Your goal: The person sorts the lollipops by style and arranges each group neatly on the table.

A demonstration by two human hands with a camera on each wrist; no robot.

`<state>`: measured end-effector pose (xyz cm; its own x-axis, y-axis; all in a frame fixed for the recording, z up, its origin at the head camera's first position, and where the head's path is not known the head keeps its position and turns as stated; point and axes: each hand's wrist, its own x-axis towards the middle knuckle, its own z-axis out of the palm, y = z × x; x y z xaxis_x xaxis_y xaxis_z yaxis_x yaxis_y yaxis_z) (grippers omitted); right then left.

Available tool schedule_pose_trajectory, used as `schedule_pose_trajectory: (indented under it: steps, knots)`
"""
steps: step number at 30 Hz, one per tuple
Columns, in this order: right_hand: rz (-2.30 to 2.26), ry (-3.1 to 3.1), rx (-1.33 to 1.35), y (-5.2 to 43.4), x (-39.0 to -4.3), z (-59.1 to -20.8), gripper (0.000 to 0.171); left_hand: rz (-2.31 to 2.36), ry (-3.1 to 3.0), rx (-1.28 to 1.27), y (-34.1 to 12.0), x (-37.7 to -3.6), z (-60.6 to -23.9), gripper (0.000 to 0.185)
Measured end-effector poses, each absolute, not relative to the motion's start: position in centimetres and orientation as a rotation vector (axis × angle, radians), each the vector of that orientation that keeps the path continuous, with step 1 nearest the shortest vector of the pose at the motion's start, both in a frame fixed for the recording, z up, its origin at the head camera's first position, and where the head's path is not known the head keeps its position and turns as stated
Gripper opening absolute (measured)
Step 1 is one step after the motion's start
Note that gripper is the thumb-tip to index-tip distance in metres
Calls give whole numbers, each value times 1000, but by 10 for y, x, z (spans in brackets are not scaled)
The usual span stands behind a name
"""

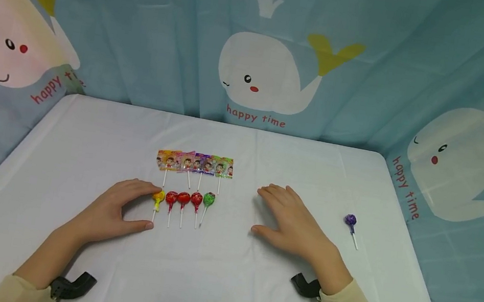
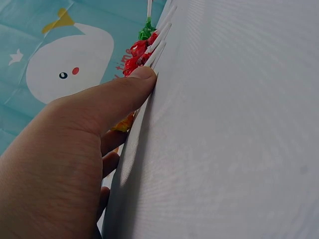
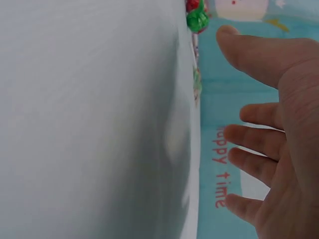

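Fingers (image 1: 144,188) of the left hand (image 1: 115,210) are a little curled and spread from the thumb, and their tips touch the yellow lollipop (image 1: 158,197). They hold nothing. The thumb lies flat on the white counter (image 1: 84,149), near the yellow lollipop's stick. Just past the yellow one, away from the fingers, three red lollipops (image 1: 183,198) and a green lollipop (image 1: 209,199) lie in a row. Beyond the fingertips lies a second row, of flat wrapped lollipops (image 1: 195,163) with pictures on them.

Over on the other side, the right hand (image 1: 292,222) rests flat on the counter with its fingers straight and a bit spread. It touches no candy. A purple lollipop (image 1: 350,220) lies alone beside this hand, well apart from the rows.
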<state>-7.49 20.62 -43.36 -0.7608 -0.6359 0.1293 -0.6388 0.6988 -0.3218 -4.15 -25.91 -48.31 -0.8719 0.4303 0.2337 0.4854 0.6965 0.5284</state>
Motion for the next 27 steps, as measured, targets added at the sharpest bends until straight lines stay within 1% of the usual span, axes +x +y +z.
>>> schedule_pose_trajectory:
  steps: [27]
  knots:
    - [552, -2920, 969, 242, -67, -433, 86, -925, -2808, -757, -259, -41, -484, 80]
